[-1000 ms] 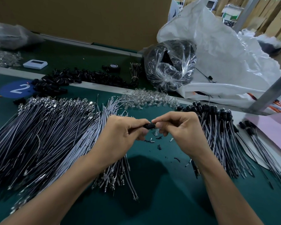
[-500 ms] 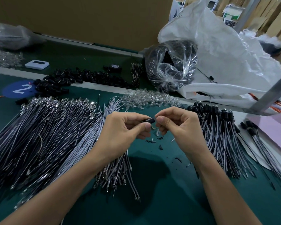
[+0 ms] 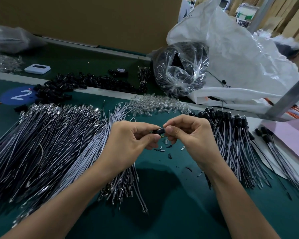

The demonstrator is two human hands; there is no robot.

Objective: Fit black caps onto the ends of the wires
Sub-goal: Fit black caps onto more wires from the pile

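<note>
A black cap (image 3: 160,131) is held above the middle of the green mat (image 3: 179,213), between the two hands. The left hand (image 3: 131,142) pinches its left end with thumb and forefinger; the remaining fingers are curled under. The right hand (image 3: 192,137) pinches the right end the same way, its fingertips touching the cap. A thin lead appears to sit at the cap's lower edge, but it is too small to confirm whether it is a wire.

Directly beneath the hands, small scraps (image 3: 169,155) lie on the mat. To the left lies a broad fan of uncapped wires (image 3: 50,144), their metal terminals pointing away from the person. To the right lies a smaller bundle of capped wires (image 3: 231,144), the caps along its far edge.

Beyond the hands is a heap of clear bulbs (image 3: 159,105). Further back and left, loose caps (image 3: 72,83) lie beside a blue disc marked 2 (image 3: 16,95). Behind these sit a tape roll (image 3: 120,71) and a white device (image 3: 37,68). A tied clear bag (image 3: 181,68) of dark parts rests against a large white sack (image 3: 240,54) at far right. A pink sheet (image 3: 292,135) lies at the right edge.
</note>
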